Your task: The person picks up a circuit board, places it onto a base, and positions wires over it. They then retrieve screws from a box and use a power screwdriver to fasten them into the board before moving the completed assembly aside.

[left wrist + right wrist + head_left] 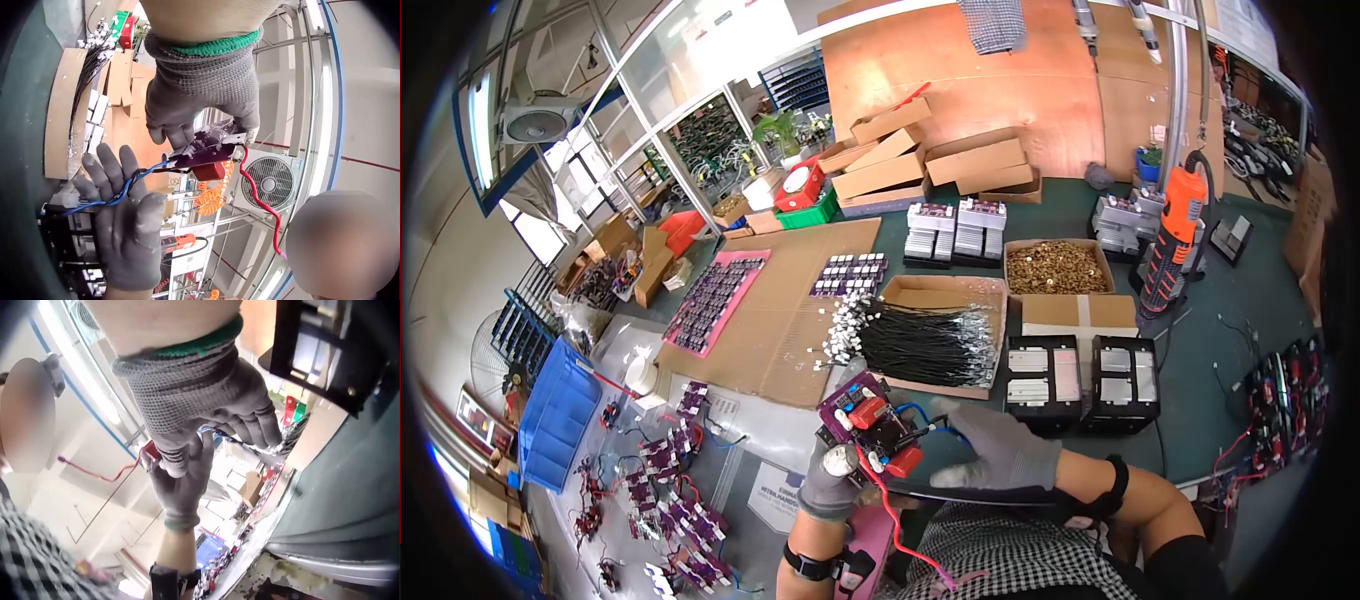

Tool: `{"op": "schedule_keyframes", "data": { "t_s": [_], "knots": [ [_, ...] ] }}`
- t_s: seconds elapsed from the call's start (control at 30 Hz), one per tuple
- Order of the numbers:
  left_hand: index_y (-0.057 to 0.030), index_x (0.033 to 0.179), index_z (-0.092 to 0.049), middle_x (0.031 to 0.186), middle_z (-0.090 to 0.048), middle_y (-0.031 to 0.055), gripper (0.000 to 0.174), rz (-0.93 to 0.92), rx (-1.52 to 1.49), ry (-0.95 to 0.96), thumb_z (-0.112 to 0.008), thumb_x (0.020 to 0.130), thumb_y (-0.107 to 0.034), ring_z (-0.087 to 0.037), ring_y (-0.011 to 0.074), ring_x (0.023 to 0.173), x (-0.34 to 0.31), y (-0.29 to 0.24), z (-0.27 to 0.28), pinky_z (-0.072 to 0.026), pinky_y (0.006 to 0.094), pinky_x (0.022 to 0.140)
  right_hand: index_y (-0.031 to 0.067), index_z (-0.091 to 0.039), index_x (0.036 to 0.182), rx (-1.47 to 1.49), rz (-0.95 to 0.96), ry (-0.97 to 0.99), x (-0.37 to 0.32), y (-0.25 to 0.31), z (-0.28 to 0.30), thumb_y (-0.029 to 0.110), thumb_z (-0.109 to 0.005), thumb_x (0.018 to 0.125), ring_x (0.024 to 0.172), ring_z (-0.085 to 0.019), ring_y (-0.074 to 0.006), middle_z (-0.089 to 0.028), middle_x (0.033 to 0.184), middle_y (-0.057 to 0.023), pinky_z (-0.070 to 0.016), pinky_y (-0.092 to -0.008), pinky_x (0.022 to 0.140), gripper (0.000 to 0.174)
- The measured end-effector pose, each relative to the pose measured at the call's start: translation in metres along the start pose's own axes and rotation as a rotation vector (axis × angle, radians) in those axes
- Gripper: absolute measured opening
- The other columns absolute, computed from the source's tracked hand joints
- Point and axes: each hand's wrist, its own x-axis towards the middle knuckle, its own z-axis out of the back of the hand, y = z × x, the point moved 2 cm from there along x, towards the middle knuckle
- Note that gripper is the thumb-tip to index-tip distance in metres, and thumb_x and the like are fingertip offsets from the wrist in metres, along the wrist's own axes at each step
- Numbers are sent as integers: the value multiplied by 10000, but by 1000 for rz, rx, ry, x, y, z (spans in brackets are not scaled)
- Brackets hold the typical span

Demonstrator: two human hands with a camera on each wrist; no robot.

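Note:
My gloved left hand (828, 492) grips a purple circuit board (837, 402) by its edges, fingers on one side and thumb on the other in the left wrist view. Red block-shaped components (867, 412) sit on the board, and a red wire (895, 518) hangs from it toward my lap. Blue and black wires (119, 199) run from the board across my gloved right hand (1005, 452). That hand is beside the board, its fingers spread and loosely bent, palm toward the wires in the left wrist view.
A carton of black cables (925, 345) with white connectors stands ahead, near a box of brass-coloured parts (1055, 268). Black-framed units (1042, 385) stand to the right, below a hanging orange power screwdriver (1172, 240). Wired purple boards (690, 520) and a blue bin (560, 415) are at left.

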Motion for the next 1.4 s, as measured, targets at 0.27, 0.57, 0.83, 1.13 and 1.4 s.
{"op": "schedule_keyframes", "data": {
  "t_s": [0.27,0.57,0.83,1.13,1.4],
  "knots": [
    [-81,1531,-138,1175,-594,142,1150,-19,229,108,-860,645,-212,-597,275,1125,19,-17,-38,-481,409,989,54,-558,1240,181,-75,-20,-21,14,38,233,-599,942,700,-661,-230,-651,850,-117,-516,-313,622,350],
    [-154,1551,-39,1409,-433,206,1197,-76,281,69,-847,671,-234,-451,307,1295,27,-23,-5,-347,426,1088,51,-614,1099,194,104,-332,-21,36,81,154,-548,938,852,-655,-333,-659,938,-157,-513,-351,753,203],
    [-129,1230,-594,1207,-558,111,613,-346,1220,-27,-770,735,-445,-503,273,1183,8,-73,-69,-213,487,1138,112,-620,1064,-281,269,-297,-14,62,124,191,-562,921,800,-661,-299,-665,923,-79,-527,-367,670,173],
    [-158,921,-720,971,-620,-2,293,-635,1993,120,-777,669,-297,-510,241,1082,22,-52,-128,-180,518,1134,160,-587,1146,-873,318,-91,-6,77,106,109,-604,760,684,-620,-233,-612,865,-35,-461,-398,598,390],
    [-111,765,-704,873,-629,2,103,-687,1789,-80,-733,694,-181,-557,231,968,44,-41,-101,-234,510,1095,99,-582,1164,-548,556,-509,-52,115,72,204,-640,765,949,-595,-225,-583,1042,-45,-489,-368,846,416]
  ]
}}
